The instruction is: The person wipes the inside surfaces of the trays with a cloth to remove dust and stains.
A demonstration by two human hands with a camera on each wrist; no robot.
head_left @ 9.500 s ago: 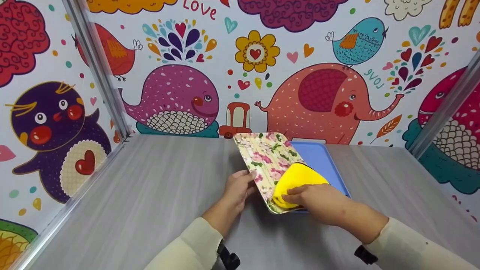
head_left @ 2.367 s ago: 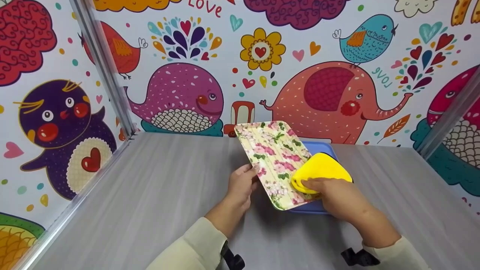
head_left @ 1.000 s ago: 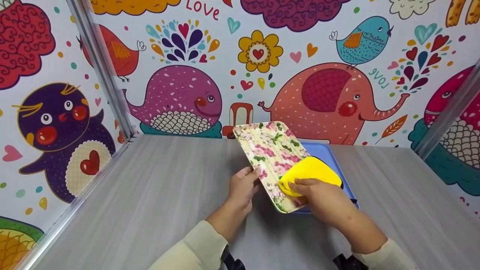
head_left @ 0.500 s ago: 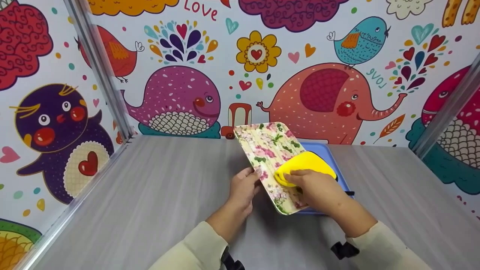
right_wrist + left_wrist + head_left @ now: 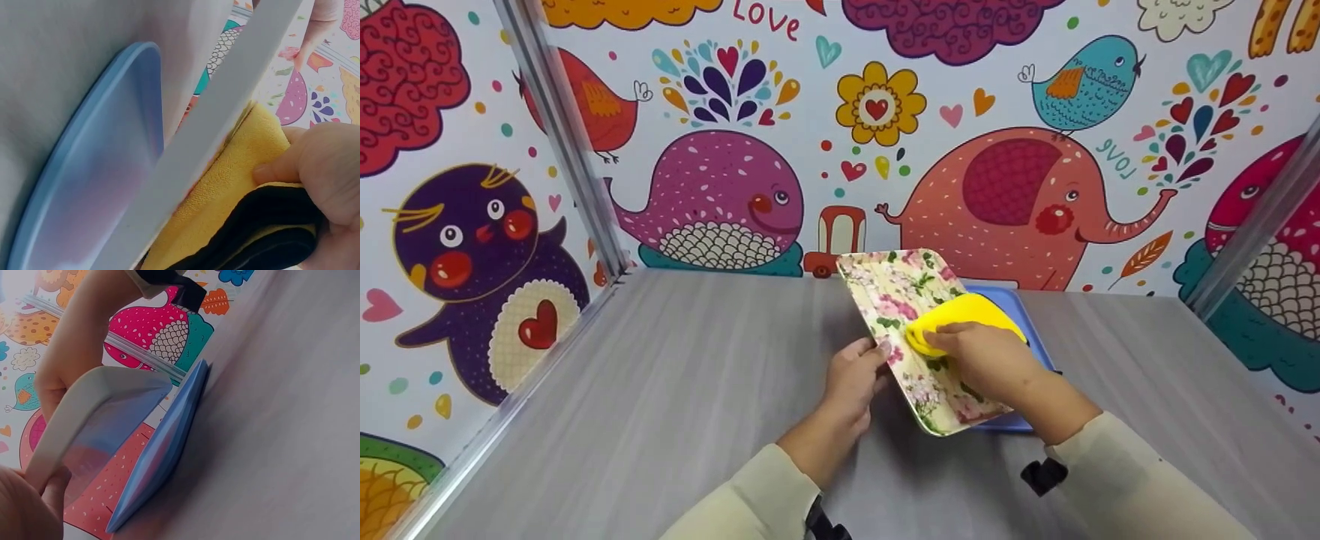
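Observation:
My left hand [image 5: 851,379] grips the left edge of a rectangular floral tray [image 5: 896,289], cream with pink flowers and green leaves. The tray is held tilted above the table. In the left wrist view its pale underside [image 5: 95,439] shows, with my thumb against it. My right hand [image 5: 997,367] holds a folded yellow cloth [image 5: 967,319] against the tray's patterned face, near its middle. The right wrist view shows the cloth's black side [image 5: 275,225] folded under my fingers. A blue tray [image 5: 1035,337] lies on the table beneath, partly covered by the floral tray and right hand.
The grey wood-grain table [image 5: 682,390] stretches out on both sides of the trays. A wall [image 5: 840,135] printed with cartoon animals stands behind it, and metal posts [image 5: 559,135] mark the corners. Black straps [image 5: 1044,476] sit around the sleeves.
Over the last second or so, the yellow cloth has slid up and left across the floral tray with my right hand. My left hand keeps its grip, and the tray has shifted slightly right.

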